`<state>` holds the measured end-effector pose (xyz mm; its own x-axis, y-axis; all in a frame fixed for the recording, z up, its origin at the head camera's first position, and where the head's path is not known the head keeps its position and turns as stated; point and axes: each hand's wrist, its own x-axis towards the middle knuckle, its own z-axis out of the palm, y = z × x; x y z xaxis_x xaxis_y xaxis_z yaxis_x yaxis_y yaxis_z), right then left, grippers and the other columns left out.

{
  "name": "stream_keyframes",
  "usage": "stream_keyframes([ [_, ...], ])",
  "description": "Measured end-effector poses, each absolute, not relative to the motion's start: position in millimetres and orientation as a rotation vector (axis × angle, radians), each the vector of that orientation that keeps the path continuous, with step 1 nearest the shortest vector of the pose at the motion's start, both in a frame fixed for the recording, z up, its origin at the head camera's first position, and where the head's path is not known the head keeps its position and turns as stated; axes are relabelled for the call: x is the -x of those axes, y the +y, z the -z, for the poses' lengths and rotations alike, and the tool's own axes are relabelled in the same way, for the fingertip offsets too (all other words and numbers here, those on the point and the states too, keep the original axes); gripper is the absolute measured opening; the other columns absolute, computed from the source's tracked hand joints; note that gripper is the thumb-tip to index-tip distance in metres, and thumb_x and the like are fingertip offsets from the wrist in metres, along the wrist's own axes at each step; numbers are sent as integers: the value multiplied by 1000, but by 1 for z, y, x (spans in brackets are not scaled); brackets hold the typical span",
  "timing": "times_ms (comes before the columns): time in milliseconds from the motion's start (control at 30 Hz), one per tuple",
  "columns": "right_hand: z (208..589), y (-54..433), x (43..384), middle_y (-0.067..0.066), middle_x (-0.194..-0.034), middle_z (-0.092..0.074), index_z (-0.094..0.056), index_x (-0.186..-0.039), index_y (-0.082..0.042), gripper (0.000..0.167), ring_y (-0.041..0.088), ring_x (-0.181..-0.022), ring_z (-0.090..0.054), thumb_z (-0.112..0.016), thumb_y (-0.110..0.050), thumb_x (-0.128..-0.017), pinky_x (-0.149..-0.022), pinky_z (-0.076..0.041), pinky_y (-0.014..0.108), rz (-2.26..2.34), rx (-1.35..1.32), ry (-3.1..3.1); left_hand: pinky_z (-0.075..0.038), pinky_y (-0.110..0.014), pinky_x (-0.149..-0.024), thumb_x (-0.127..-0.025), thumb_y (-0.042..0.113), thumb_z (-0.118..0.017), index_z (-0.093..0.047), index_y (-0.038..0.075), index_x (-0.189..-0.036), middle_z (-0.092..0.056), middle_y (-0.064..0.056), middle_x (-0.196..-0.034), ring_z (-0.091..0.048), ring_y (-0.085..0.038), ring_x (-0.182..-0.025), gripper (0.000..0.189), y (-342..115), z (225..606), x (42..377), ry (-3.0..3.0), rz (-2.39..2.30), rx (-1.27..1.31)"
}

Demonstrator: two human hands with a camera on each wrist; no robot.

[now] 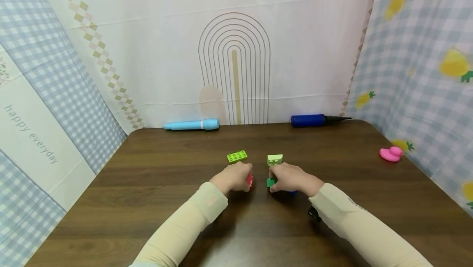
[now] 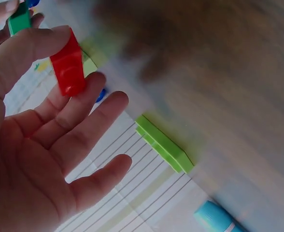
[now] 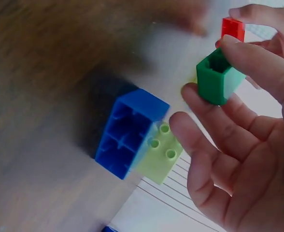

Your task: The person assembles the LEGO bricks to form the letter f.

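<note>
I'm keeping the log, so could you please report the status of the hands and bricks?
Left hand pinching red toy brick; right hand pinching green toy brick. Both held apart, nothing visible between them. Blue toy brick near right hand.

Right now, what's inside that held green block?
The green block has a dark hollow, too shadowed to make out fully. The right hand covers part of the opening with its thumb, hiding what lies beneath.
</note>
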<state>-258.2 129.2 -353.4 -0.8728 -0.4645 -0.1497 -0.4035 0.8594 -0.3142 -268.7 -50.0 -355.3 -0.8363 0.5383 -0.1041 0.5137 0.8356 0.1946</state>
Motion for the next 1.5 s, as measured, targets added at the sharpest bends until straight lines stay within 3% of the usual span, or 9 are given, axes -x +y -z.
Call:
stream_keyframes([
  [267, 347, 129, 257, -4, -68, -51, -54, -80, -14, 29, 12, -60, -46, -74, -31, -68, -52, -38, 28, 526, 661, 2838, -40, -26, -55, -68, 16, -73, -51, 12, -86, -48, 2, -71, -48, -13, -63, 29, -46, 359, 271, 2849, -225, -812],
  [500, 346, 127, 257, -4, -77, -56, -62, -91, -11, 32, 11, -66, -49, -73, -30, -68, -59, -41, 29, 566, 631, 2850, -41, -28, -54, -67, 16, -72, -53, 11, -75, -49, 1, -68, -48, -14, -61, 21, -43, 361, 271, 2833, -220, -819],
  [767, 349, 121, 257, -10, -69, -55, -63, -75, -19, 12, 9, -60, -48, -67, -30, -75, -53, -39, 29, 585, 588, 2884, -40, -28, -55, -67, 24, -74, -53, 12, -73, -48, 3, -67, -47, -13, -61, 25, -44, 362, 268, 2844, -203, -780],
  [900, 349, 119, 257, -9, -63, -52, -60, -68, -18, 16, 9, -55, -46, -67, -31, -75, -49, -37, 28, 584, 567, 2908, -39, -30, -56, -69, 25, -73, -53, 13, -72, -49, 3, -66, -46, -13, -60, 25, -48, 361, 268, 2836, -214, -767],
  [1167, 349, 111, 259, -5, -44, -31, -41, -48, -13, 41, 8, -41, -28, -67, -31, -73, -39, -20, 23, 634, 510, 2953, -39, -30, -57, -70, 25, -73, -58, 15, -73, -51, 5, -64, -46, -12, -60, 18, -50, 358, 269, 2822, -246, -807],
  [1300, 350, 103, 261, -5, -43, -30, -40, -46, -14, 42, 8, -40, -26, -68, -30, -72, -38, -19, 22, 620, 491, 2967, -39, -30, -57, -70, 27, -73, -61, 15, -75, -51, 7, -65, -47, -10, -61, 18, -47, 359, 269, 2823, -251, -829],
  [1500, 352, 93, 261, -5, -45, -38, -47, -50, -14, 33, 9, -43, -36, -67, -28, -72, -39, -26, 24, 569, 446, 2990, -40, -32, -59, -68, 31, -74, -60, 16, -74, -51, 9, -63, -48, -9, -61, 21, -44, 361, 269, 2847, -240, -839],
])
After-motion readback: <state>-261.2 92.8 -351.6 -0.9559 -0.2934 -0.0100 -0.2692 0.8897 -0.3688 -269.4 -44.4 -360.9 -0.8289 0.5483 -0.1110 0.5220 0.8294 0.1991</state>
